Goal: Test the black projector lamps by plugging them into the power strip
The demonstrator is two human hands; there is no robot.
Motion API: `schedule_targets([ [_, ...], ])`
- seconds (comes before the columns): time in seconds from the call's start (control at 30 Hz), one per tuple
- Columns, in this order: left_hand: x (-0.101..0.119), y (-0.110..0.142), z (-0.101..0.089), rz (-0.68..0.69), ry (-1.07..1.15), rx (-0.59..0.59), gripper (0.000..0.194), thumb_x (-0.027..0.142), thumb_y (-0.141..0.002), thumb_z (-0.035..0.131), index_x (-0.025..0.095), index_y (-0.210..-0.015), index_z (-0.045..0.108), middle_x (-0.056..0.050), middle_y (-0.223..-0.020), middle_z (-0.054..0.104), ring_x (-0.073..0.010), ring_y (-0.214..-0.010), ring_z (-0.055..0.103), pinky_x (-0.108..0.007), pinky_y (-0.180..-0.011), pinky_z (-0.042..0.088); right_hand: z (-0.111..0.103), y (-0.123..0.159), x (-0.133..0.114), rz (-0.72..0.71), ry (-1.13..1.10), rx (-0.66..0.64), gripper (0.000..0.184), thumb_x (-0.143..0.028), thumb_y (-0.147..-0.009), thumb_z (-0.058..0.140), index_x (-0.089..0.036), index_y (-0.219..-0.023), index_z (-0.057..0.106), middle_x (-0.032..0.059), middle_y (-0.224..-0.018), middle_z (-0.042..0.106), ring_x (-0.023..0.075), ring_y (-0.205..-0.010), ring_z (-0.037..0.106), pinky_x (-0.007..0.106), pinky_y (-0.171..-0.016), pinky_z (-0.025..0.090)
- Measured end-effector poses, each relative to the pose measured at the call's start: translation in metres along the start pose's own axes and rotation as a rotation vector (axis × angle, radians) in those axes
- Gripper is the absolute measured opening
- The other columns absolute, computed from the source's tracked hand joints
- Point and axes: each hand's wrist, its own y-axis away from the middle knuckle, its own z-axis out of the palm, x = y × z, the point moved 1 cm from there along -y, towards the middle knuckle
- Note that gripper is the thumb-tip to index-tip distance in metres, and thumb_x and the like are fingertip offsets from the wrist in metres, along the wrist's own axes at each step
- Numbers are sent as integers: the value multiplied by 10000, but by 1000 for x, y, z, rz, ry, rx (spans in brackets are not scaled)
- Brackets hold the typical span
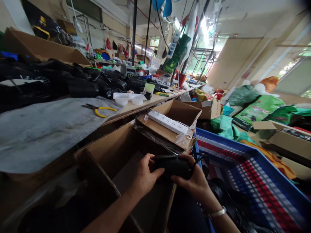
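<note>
Between my two hands is a dark, rounded black device point(172, 166) with a cord at its right end; its exact kind does not show. My left hand point(145, 173) grips the left end, thumb in front and fingers behind. At the other end my right hand point(193, 176) is closed round it, a silver bracelet on the wrist. Both hands are over the near right edge of an open cardboard box point(104, 161), where a pale flat sheet point(128, 170) lies inside. Beyond them, a white power strip point(168, 121) rests on another carton's flap.
Yellow-handled pliers point(100, 111) lie on a grey cloth point(48, 136) at the left bench. Behind are many black devices point(82, 87) and white plastic trays point(130, 98). On the right stands a blue crate point(252, 150) with a striped lining and black corded items. Green sacks point(259, 111) are farther back.
</note>
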Motion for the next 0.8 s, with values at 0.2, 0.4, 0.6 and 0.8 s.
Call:
schedule_targets([
  [0.2,2,6,12,24,-72,-8,219,230,-619,643,177,-789,516,0,-691,563,-158,-652,531,-273,-624,401,25,-15,7,-134,289,181,580,-180,-517,696,-171,-1066,510,86,-1053,534,268,-1023,508,442,-926,415],
  [0.4,-16,-9,-7,-114,76,-63,250,284,-615,655,177,-775,496,-15,-701,609,-160,-647,574,-263,-592,426,-26,-11,17,122,-37,-365,559,-388,-647,727,-158,-1124,548,77,-1031,625,226,-964,588,368,-856,482],
  [0.6,-12,-12,-8,-222,229,-145,283,293,-640,665,166,-822,489,-26,-748,631,-143,-626,590,-246,-543,457,-54,-18,71,232,127,87,456,-392,-565,760,-167,-928,602,37,-792,646,165,-631,588,294,-581,487],
  [0.8,-8,-12,-13,-249,392,-159,312,278,-624,700,143,-819,497,-24,-728,634,-118,-595,580,-238,-534,480,-22,-19,122,200,179,191,210,-393,-631,688,-194,-628,622,50,-615,640,214,-593,597,321,-570,474],
])
